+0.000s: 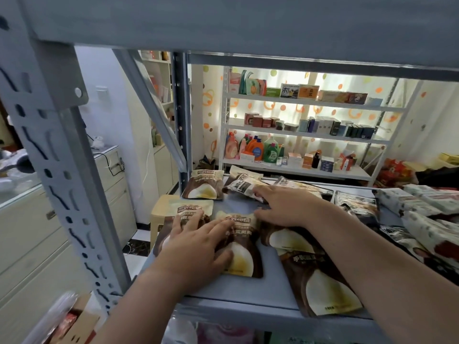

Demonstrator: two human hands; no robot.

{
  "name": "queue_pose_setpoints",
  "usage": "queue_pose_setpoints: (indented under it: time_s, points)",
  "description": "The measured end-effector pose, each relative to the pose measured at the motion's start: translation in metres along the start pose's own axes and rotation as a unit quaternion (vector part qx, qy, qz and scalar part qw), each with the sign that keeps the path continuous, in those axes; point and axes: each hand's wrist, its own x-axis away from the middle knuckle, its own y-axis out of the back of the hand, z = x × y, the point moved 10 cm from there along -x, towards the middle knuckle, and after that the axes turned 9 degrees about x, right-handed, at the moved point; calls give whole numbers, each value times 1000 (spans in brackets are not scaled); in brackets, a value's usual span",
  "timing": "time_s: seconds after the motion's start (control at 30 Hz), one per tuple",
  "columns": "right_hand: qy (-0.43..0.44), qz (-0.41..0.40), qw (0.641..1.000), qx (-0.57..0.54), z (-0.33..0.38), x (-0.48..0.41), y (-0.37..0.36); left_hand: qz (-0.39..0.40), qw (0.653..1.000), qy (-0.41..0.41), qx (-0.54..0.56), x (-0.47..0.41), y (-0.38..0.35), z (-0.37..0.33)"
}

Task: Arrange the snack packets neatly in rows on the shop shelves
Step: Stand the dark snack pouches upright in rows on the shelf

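A grey perforated upright (57,170) stands at the left edge of the shelf (223,294) that carries the snack packets.

At the shelf's left end lies the left front packet (192,211), brown with a cream top, flat and partly overhanging the shelf's side edge. The left hand (198,247) lies palm down on it with fingers straight and spread. The fingers cover its lower half, and the thumb rests on the middle packet (244,261) just beside it, so the hand presses on both and grips neither.

Behind these, near the rear corner, the back packet (205,188) of the same design lies flat and apart from either hand. Just right of it, a tilted packet (242,186) lies askew.

The right hand (285,204) is also palm down with fingers apart and fairly straight. Its fingertips reach the tilted packet, and its thumb points at the top edge of the middle packet. Whether it presses or only touches cannot be told.

Under the right forearm a large packet (327,291) of the same brown kind lies at the shelf's front edge, slightly turned. Further right, dark packets (357,204) and then white patterned packets (427,207) lie in loose overlapping heaps.

Across the room stands a far rack (298,135) with boxes and detergent bottles (255,147).
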Motion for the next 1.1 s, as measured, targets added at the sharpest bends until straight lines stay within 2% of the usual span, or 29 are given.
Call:
queue_pose_setpoints:
  time_s: [0.4,0.7,0.77,0.83,0.9,1.0,1.1]
  points:
    - [-65,-17,998,7,-28,6,-5,36,999,6,-23,-24,-7,-1]
    - [-48,41,996,-69,-35,16,-12,72,997,12,-18,-32,-11,-3]
    - [-45,2,992,-119,-47,22,0,33,999,5,-8,-37,5,-7]
    - [-69,-76,979,-176,-76,31,18,-36,997,10,72,-51,33,-13]
    - [-109,-108,971,-183,-111,36,24,-57,988,32,140,-69,49,-16]
    - [-148,-50,976,-155,-143,31,10,4,996,66,58,-100,44,-28]
    - [-150,10,976,-158,-157,21,-4,62,990,127,4,-119,32,-32]
